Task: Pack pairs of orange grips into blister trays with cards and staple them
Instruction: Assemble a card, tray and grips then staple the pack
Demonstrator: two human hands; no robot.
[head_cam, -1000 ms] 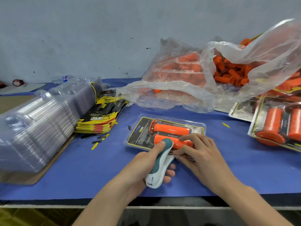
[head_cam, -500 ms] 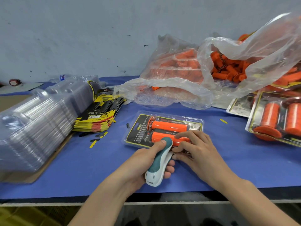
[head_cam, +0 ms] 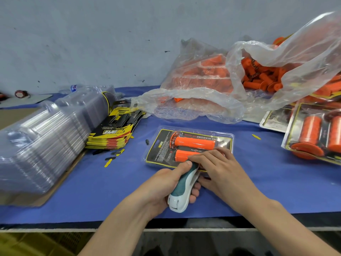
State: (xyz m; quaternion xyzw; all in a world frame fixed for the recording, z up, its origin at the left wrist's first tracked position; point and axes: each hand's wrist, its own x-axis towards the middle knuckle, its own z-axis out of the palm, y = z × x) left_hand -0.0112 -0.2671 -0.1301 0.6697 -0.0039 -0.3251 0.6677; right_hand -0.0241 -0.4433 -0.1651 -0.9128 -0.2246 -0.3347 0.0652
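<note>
The right hand (head_cam: pixel 221 171) has been slid up to the teal-and-white plastic stapler (head_cam: pixel 181 189), which is gripped by the left hand (head_cam: pixel 162 187). The clear plastic blister tray (head_cam: pixel 158 150) of 2 orange grips (head_cam: pixel 193 142) is pressed flat on the blue table (head_cam: pixel 92 182) by the right hand's straight fingers (head_cam: pixel 206 157), so it is kept still for stapling.

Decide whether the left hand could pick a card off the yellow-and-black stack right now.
Probably not yet: the left hand grips the stapler. The path itself looks free, as only small scraps on the blue table lie between it and the card stack.

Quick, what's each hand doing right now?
Left hand: holding the stapler.
Right hand: open, pressing flat on the pack.
</note>
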